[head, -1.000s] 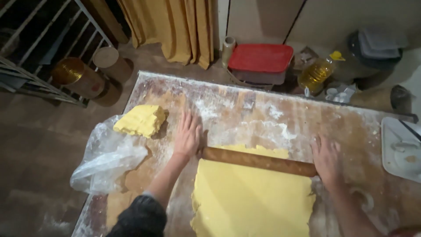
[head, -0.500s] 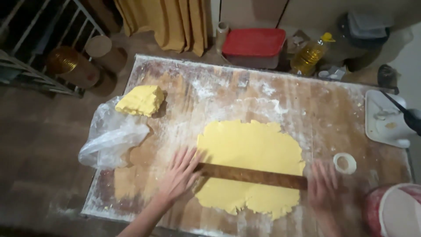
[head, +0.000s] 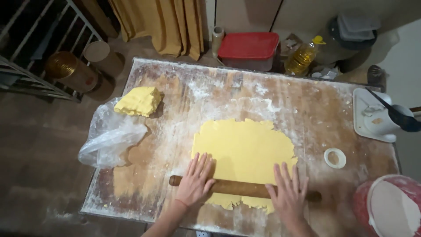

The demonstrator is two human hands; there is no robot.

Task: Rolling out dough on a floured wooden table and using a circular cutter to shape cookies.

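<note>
Rolling pin (head: 239, 188) at near edge of flattened dough sheet (head: 243, 151); left hand (head: 195, 182) and right hand (head: 289, 195) press it, fingers spread flat; dough block (head: 138, 101) beyond, unrolled.

Left hand (head: 195, 183) flat, fingers spread, right hand (head: 288, 193) flat alongside, palms down

Smooth wooden rolling pin (head: 239, 188), matt yellow dough (head: 245, 149), floury rough wooden board (head: 315, 109).

My fingers (head: 199, 164) lie flat on the rolling pin (head: 239, 188), which rests across the dough sheet (head: 243, 151). Beyond my fingertips, left, sits the dough block (head: 138, 101); right, a ring cutter (head: 335, 158).
</note>
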